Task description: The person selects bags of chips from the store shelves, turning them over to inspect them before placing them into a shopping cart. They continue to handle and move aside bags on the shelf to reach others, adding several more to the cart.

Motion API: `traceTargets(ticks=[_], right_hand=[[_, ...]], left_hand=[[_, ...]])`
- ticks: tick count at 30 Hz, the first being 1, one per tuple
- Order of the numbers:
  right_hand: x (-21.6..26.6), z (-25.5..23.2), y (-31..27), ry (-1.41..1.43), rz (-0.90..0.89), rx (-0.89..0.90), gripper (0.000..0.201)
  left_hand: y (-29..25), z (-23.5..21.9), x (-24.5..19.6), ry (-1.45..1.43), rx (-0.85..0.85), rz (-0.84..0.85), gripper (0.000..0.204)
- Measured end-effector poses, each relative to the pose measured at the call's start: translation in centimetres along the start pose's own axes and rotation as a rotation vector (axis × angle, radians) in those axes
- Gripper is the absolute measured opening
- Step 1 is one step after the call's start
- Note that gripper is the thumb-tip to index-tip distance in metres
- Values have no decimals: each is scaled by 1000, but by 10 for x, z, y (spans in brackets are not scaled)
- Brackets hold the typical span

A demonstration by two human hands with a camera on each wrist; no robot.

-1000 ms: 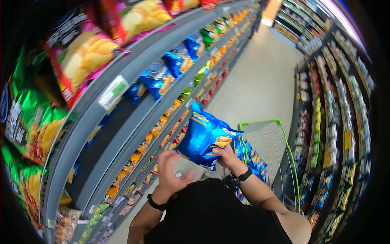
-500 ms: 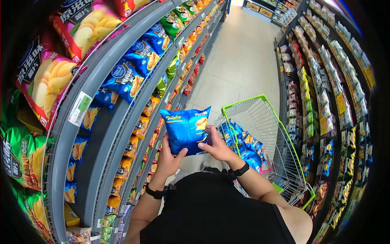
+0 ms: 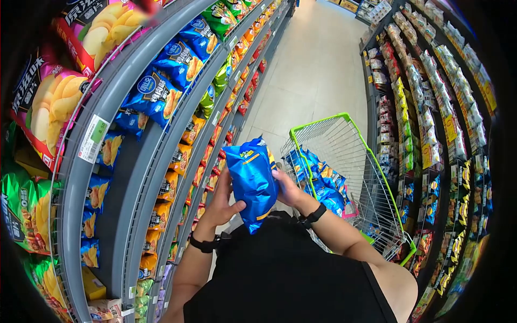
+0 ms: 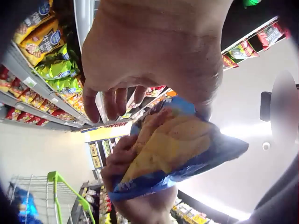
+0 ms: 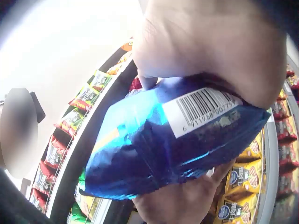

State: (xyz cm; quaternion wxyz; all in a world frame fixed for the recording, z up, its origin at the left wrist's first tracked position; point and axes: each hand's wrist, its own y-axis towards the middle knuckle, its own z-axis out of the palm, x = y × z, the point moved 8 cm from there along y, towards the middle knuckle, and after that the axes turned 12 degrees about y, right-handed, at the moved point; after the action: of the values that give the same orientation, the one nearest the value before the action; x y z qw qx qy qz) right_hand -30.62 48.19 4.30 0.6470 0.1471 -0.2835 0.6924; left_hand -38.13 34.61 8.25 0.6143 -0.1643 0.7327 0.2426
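In a store aisle, a person in a black top [image 3: 280, 269] holds 1 blue snack bag [image 3: 252, 185] upright in front of the chest, between 2 hands. The left hand [image 3: 219, 202] has its grip around 1 side, thumb on the wrapper; the right hand [image 3: 292, 191] grips the opposite side. A green-rimmed cart [image 3: 318, 123] carrying blue bags [image 3: 328, 191] stands near the right hand; a stocked shelf [image 3: 72, 188] lines the left.

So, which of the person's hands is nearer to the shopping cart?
The right hand. It is at the blue bag's cart side, just left of the cart. The left hand is on the bag's other side, toward the nearby shelves.
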Motion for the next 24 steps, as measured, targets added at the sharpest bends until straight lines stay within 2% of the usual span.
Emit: traceTargets(ticks=[1, 2, 4, 6, 7, 8, 10, 11, 14, 15, 16, 19, 20, 21, 24], right_hand=[[-6, -1, 3, -49, 22, -26, 62], [-12, -2, 6, -98, 46, -51, 61], [-6, -4, 12, -476, -70, -50, 51], [6, -12, 14, -784, -163, -76, 49], [16, -13, 11, -942, -149, -109, 49], [24, -15, 10, -1037, -189, -129, 40], [37, -15, 3, -957, -265, -205, 32], [36, -16, 1, -796, -188, -144, 32], [32, 9, -8, -563, -240, 72, 52], [27, 16, -6, -638, -209, 119, 74], [20, 14, -13, -543, -108, 35, 86], [9, 1, -8, -668, -213, 21, 103], [12, 1, -9, -679, -242, -20, 102], [15, 4, -11, -685, -271, -58, 102], [20, -18, -14, -648, -385, -174, 96]], left_hand=[[-3, 9, 7, -25, 89, -64, 121], [-5, 11, 12, -35, 79, -68, 122], [-9, 16, 26, -55, 58, -79, 125], [-5, 10, 18, -98, -23, -52, 121], [-3, 7, 19, -82, -60, -80, 119], [-1, 5, 19, -65, -95, -107, 117], [1, 0, 19, -5, -212, -129, 116], [2, -1, 22, 44, -251, -130, 116], [4, -1, 19, 252, -303, -117, 119], [5, 1, 18, 330, -294, -117, 119], [9, 3, 17, 404, -286, -107, 119], [14, 12, 27, 456, -246, -144, 122], [17, 16, 23, 474, -228, -160, 123], [19, 26, 14, 400, -181, -249, 125], [25, 45, 2, 616, -102, -49, 123]])
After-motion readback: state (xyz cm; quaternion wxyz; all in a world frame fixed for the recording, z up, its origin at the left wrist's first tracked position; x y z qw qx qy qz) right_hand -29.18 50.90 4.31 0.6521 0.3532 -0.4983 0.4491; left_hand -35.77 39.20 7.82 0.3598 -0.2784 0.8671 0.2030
